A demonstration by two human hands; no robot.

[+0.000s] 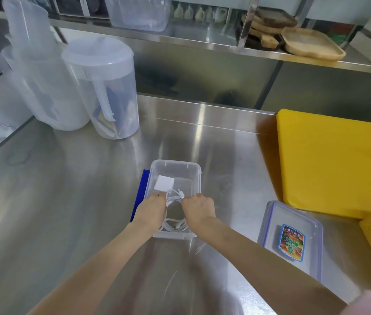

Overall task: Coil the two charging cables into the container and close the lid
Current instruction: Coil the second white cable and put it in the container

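Both hands are down in the clear container [193,165] on the steel counter [66,189]: left hand [151,208] and right hand [198,206] each curled onto the white cable [175,225] coiled inside, charger brick [163,183] just beyond. Cable looks light, springy, likely to uncoil; best pinched across the loops. Lid [291,239] lies apart to the right, not yet on.

A steel tabletop [71,189] carries a clear container [175,165] near its middle, with a blue sheet [142,185] just beside its left wall. To the right lies the lid [271,214], a yellow board [339,164] behind it. Two clear jugs [102,87] stand touching at the back left.
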